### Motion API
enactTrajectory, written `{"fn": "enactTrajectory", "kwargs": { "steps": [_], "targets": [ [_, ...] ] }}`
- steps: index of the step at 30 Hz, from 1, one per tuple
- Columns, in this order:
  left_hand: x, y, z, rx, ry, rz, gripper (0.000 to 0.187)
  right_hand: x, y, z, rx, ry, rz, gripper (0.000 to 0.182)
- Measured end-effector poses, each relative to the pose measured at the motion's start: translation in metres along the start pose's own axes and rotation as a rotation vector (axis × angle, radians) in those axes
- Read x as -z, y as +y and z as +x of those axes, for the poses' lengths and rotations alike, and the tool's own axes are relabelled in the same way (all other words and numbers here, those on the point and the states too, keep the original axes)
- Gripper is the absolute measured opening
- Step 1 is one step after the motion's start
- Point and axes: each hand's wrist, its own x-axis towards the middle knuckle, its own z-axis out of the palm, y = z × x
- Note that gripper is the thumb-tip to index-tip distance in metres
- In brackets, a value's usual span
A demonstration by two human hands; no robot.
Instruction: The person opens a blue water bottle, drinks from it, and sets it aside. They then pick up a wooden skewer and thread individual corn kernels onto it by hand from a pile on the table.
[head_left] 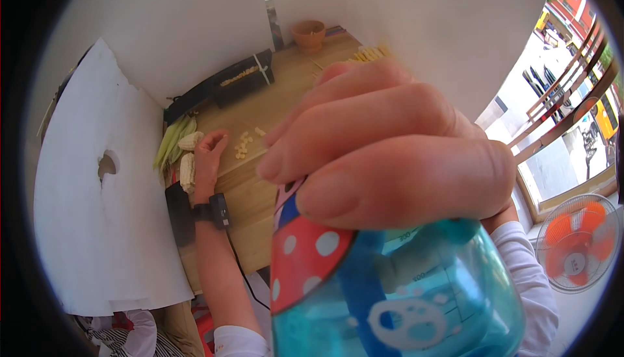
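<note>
Close to the camera, my right hand (396,142) is wrapped over the top of a teal see-through water bottle (429,292) with a red, white-dotted picture and a pale paw print. The bottle is tilted, and its lower end runs out of view. My left hand (208,152) lies on the wooden table (253,181) with its fingers curled in; whatever they may hold is too small to tell. Next to it are a pale stripped corncob (188,174) and another cob (190,140). Loose corn kernels (243,145) are scattered just right of that hand.
Green corn husks (175,137) lie at the table's left edge. A black tray (224,84) with kernels stands behind, an orange pot (309,35) at the far end. Yellow corn pieces (372,52) show beyond my right hand. A fan (576,243) stands right; a white board (97,214) left.
</note>
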Motion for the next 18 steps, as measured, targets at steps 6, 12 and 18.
{"fn": "enactTrajectory", "kwargs": {
  "steps": [6, 12, 18],
  "targets": [
    [-0.0016, 0.0045, -0.0022, -0.001, 0.015, 0.029, 0.019, -0.0047, -0.0014, 0.0016, 0.010, 0.037, 0.020, 0.012],
    [0.0006, -0.0022, 0.0000, 0.001, 0.012, 0.021, 0.018, -0.0069, -0.0027, 0.0044, 0.009, 0.071, -0.010, 0.011],
    [-0.0016, 0.0043, -0.0025, 0.013, 0.006, 0.004, 0.017, -0.0082, -0.0070, 0.0062, 0.000, 0.089, -0.058, 0.011]
  ]
}}
